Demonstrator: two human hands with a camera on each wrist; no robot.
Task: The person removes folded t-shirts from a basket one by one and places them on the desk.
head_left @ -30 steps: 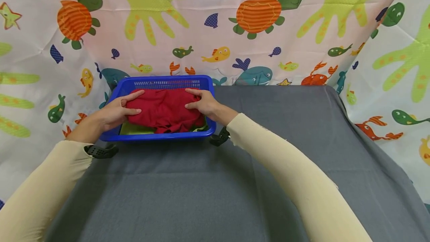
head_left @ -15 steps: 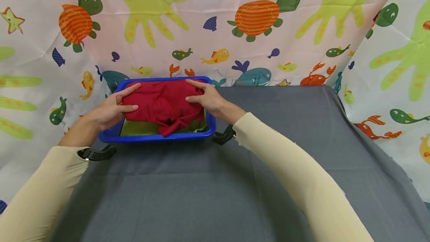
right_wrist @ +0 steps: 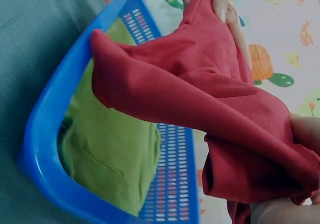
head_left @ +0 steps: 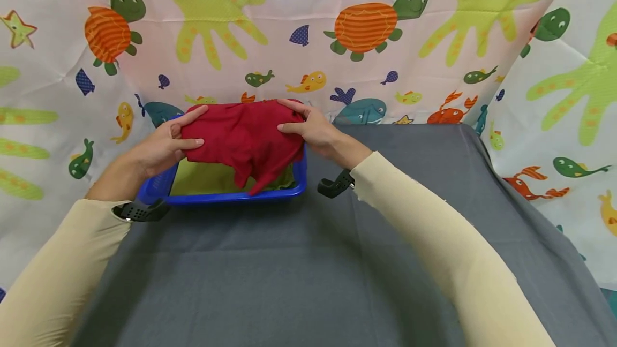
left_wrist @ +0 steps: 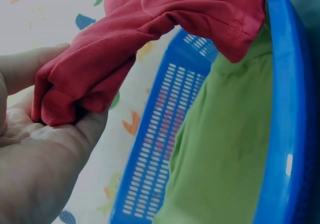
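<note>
A bunched red cloth garment hangs between both hands above a blue plastic basket. My left hand pinches its left end between thumb and fingers. At the other end, my right hand grips the cloth the same way. A loose flap droops at the front, over the basket's near rim. Inside the basket lies a green cloth, partly covered from above by the red one. In the right wrist view, the red garment is lifted clear of the green cloth.
The basket stands on a grey cloth-covered table, near its back left. Behind it rises a white curtain printed with sea animals, which also runs along the left and right sides.
Both hands have raised the red garment up from the basket, the right hand also shifting rightward. More of the green cloth shows beneath it, and the front flap hangs lower.
</note>
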